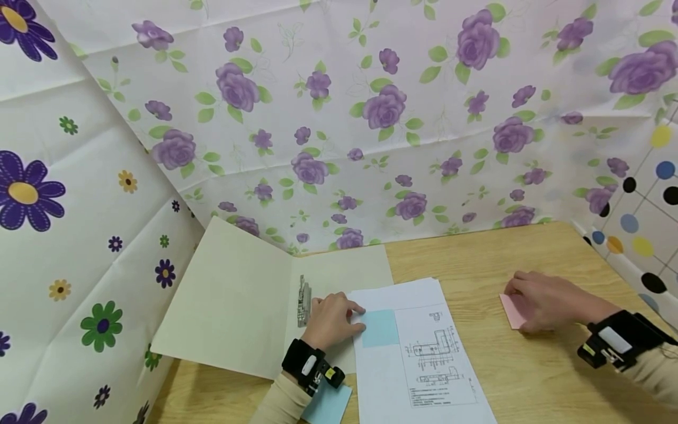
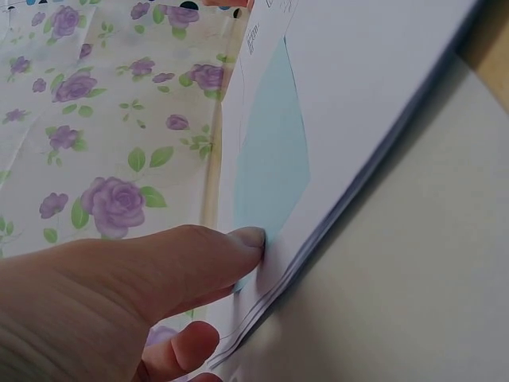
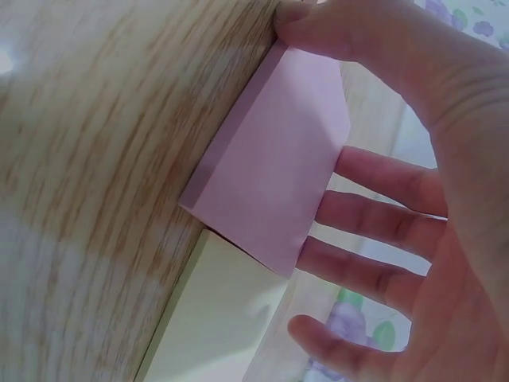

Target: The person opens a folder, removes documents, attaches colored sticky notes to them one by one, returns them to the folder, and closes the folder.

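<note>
My left hand (image 1: 331, 321) rests at the left side of a stack of white printed sheets (image 1: 418, 388) bearing a technical drawing. Its thumb and a finger press down by the near edge of a light blue sticky note (image 1: 380, 328) on the top sheet; the left wrist view shows the thumb (image 2: 242, 243) at that note's corner. Over to the right, my right hand (image 1: 545, 301) grips a pink sticky-note pad (image 3: 270, 151), thumb on one edge and fingertips along the opposite edge. A pale yellow pad (image 3: 219, 310) lies against the pink one, hidden under the hand in the head view.
An open cream folder (image 1: 238, 300) with a metal clip (image 1: 303, 301) lies on the left, its cover tilted up; the sheets overlap its right half. Another light blue pad (image 1: 331, 403) sits below my left wrist. Flowered cloth (image 1: 318, 147) walls in the wooden table (image 1: 477, 265).
</note>
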Available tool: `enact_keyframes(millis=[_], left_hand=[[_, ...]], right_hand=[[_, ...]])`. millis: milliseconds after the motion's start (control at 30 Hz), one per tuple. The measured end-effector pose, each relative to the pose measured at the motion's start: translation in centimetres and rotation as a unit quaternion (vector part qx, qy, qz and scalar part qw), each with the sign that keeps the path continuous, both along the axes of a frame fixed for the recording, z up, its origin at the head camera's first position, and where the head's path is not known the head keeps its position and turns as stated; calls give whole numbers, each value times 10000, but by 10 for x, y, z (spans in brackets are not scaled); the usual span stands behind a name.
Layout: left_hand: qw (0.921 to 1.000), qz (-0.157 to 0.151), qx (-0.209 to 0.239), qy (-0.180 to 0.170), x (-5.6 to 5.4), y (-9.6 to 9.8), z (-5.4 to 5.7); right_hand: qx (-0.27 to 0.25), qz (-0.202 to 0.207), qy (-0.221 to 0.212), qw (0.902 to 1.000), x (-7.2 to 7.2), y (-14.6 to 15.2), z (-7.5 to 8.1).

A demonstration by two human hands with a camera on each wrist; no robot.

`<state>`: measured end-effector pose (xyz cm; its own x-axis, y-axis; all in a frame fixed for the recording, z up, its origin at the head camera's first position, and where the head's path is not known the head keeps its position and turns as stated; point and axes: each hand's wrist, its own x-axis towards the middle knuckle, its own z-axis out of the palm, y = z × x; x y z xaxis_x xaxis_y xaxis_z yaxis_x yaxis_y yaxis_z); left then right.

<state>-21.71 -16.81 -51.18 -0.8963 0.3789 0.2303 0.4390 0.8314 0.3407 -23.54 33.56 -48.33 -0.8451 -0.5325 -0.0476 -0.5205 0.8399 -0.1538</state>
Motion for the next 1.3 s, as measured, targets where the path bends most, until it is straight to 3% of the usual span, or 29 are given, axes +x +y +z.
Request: enact_keyframes(millis=[100, 200, 333, 367, 400, 567, 600, 633, 800, 867, 1067, 1200, 1300], left_hand=[[10000, 61, -46, -55, 3, 2, 5], [9995, 125, -26, -275, 9, 6, 18], [9998, 84, -36, -149, 11, 6, 19], [10000, 14, -56, 4, 9, 4, 14], [10000, -18, -40, 22, 9, 4, 15], [9997, 40, -196, -127, 9, 5, 17], [9995, 92, -187, -246, 10, 7, 22], [9995, 91, -203, -231, 9, 6, 19], [9998, -45, -67, 167, -8, -5, -18], [9996, -64, -50, 287, -11, -7, -23], [9992, -73, 3, 393, 7, 0, 19], [9973, 69, 677, 279, 7, 1, 38], [9912, 84, 1317, 144, 4, 1, 49]], right_hand=[[6, 15, -27, 10000, 0, 0, 0], [-95, -12, 94, 9999, -1, 1, -2], [-338, -127, 277, 9990, -1, 1, -8], [-412, -175, 290, 9986, 0, 2, -9], [-458, -192, 282, 9984, 0, 2, -10], [-546, -263, 145, 9981, 2, 2, -6], [-559, -267, 126, 9980, 2, 2, -5], [-580, -257, 106, 9979, 2, 2, -5], [-660, -199, 124, 9975, 3, 1, -4], [-666, -201, 165, 9974, 3, 1, -3], [-763, -228, 688, 9945, 1, -4, 7], [-928, -7, 1532, 9838, -3, -12, 21], [-1155, 252, 2225, 9677, -6, -20, 31]])
